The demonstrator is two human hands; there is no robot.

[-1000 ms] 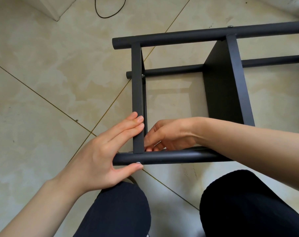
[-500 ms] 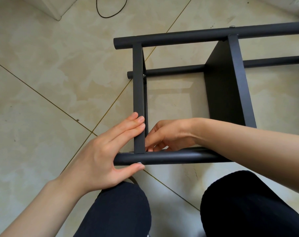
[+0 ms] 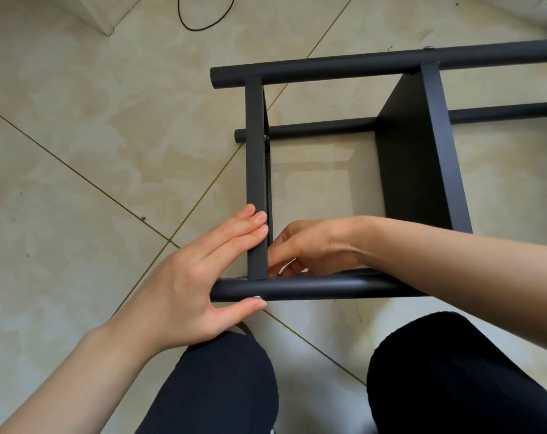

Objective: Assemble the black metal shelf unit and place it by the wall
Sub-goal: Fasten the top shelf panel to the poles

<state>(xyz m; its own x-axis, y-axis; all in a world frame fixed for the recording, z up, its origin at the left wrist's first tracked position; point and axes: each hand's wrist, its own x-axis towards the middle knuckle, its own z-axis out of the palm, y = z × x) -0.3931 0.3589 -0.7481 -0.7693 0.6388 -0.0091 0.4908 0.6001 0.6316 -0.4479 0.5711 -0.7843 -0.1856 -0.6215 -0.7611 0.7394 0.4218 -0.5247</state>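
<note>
Black metal shelf unit [image 3: 416, 170] lying on its side across the centre and right of the frame, both hands at its near left corner.

Left hand [image 3: 190, 277] is spread, straight fingers pressed flat on the upright bar [image 3: 256, 183], thumb under the near round tube [image 3: 313, 288] by a silver bolt head [image 3: 257, 297]. Right hand [image 3: 309, 245] reaches inside the frame, fingers curled at the joint; what they pinch is hidden. Beige tiled floor [image 3: 93, 136] lies beneath, black cable [image 3: 197, 25] at upper left.
</note>
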